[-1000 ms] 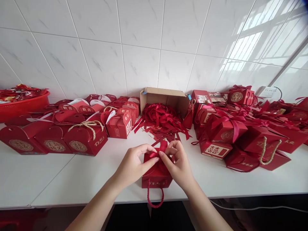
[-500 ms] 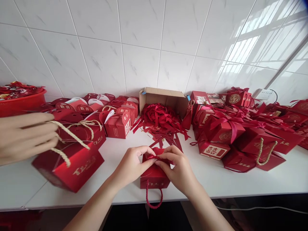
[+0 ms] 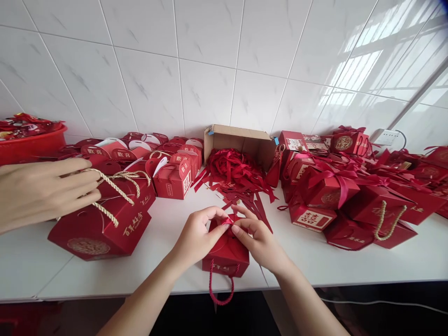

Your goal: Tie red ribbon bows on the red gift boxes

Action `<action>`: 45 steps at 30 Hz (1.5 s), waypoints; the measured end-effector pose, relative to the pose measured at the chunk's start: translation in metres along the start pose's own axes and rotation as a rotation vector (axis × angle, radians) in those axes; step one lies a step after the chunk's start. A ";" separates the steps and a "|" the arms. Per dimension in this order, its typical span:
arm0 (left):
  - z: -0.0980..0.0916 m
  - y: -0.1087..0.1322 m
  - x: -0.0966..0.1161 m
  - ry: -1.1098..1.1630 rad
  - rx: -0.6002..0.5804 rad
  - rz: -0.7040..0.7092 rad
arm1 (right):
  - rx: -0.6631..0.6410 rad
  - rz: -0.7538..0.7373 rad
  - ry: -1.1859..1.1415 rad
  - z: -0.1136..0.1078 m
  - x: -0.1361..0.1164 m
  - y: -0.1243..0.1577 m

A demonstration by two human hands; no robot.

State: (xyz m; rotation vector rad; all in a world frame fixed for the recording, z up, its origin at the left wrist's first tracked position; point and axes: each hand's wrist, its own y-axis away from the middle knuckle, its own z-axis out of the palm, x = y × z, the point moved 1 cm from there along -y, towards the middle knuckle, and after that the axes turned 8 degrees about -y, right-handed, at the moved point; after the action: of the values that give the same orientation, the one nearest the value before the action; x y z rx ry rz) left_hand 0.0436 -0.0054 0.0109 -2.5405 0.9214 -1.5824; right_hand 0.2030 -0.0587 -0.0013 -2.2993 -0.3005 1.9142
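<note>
Head view, forward-down, close over counter [image 3: 332,261]

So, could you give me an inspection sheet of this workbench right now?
Surface: white counter, crowded along the wall.
Job's things: small red gift box at the front edge, cord handle hanging over; red ribbon on top.
Clutter: cardboard box spilling ribbons; red gift boxes left and right; red basin far left.
Hands: left hand and right hand both pinch the red ribbon; another person's hand holds a rope-handled box.
Cables: one cable below the counter; wall socket with a lead.
Surroundings: white tiled wall.
</note>
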 end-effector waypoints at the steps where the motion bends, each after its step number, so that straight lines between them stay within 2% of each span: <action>1: 0.001 -0.002 -0.001 0.039 -0.011 -0.003 | -0.008 0.003 -0.072 0.001 0.001 0.000; 5: 0.004 -0.008 -0.005 0.124 -0.035 0.006 | 0.132 0.003 -0.297 0.009 0.008 0.001; 10: -0.003 0.003 -0.004 -0.156 0.142 0.089 | 0.224 0.021 -0.278 0.014 0.013 0.004; 14: -0.007 0.010 -0.001 -0.245 0.057 0.117 | 0.266 0.013 -0.220 0.014 0.012 0.006; 18: -0.007 0.007 -0.002 -0.218 0.054 0.093 | 0.288 0.008 -0.127 0.014 0.011 0.011; 21: -0.009 0.005 -0.003 -0.200 0.038 0.075 | 0.253 -0.034 -0.039 0.009 0.009 0.015; 28: -0.019 0.003 0.001 -0.255 -0.067 0.043 | 0.226 -0.312 0.257 -0.011 0.010 0.018; 32: -0.020 0.000 0.003 -0.273 -0.109 0.044 | 0.154 -0.407 0.419 -0.019 -0.005 0.022; 35: -0.021 -0.001 0.004 -0.260 -0.151 0.029 | 0.027 -0.348 0.421 -0.024 -0.020 0.018; 39: -0.025 -0.005 0.005 -0.269 -0.214 0.032 | 0.038 -0.160 0.253 -0.030 -0.027 -0.007; 42: -0.029 -0.009 0.007 -0.315 -0.237 0.053 | -0.115 -0.041 0.120 -0.029 -0.025 -0.027; 45: -0.034 -0.014 0.012 -0.354 -0.278 0.075 | -0.213 -0.097 0.120 -0.027 -0.028 -0.035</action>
State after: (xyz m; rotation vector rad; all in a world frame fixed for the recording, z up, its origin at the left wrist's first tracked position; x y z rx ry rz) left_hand 0.0258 0.0100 0.0415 -2.7944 1.2405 -0.9950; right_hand 0.2228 -0.0307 0.0386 -2.4678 -0.6174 1.7659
